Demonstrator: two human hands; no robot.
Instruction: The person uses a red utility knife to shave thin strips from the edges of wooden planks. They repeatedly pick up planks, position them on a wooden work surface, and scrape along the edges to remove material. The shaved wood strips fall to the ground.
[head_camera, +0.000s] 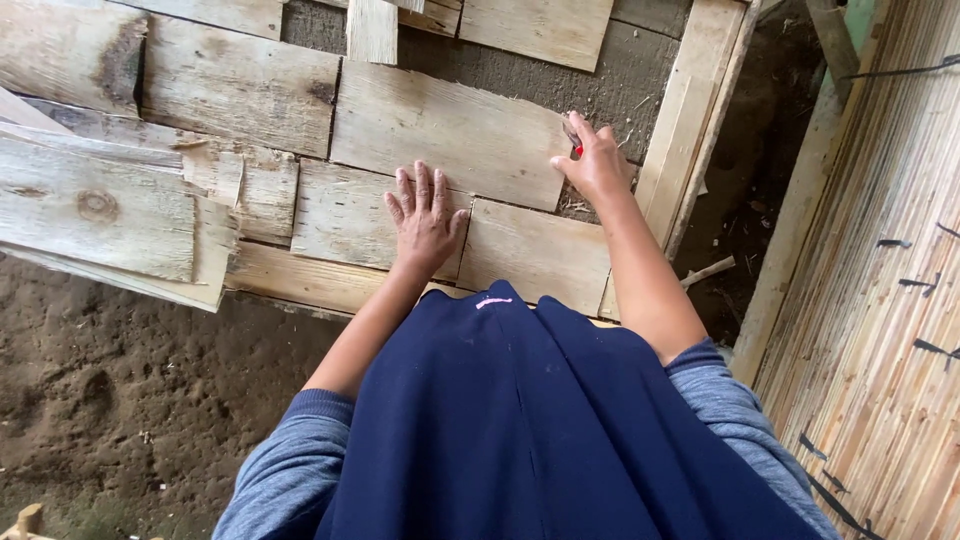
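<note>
1. The person wore a dark navy garment (520, 420), falling in broad folds with a seam running down its middle.
2. A small pink mark (493, 302) sat at the top edge of that navy garment.
3. On either side of the navy garment, blue-grey heathered sleeves (300, 450) showed, pushed up past the forearms with ribbed cuffs.
4. Both forearms and hands were bare, beyond the navy garment's top edge.

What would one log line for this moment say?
left hand: flat on plank | right hand: red pencil at board edge | ground: dirt
</note>
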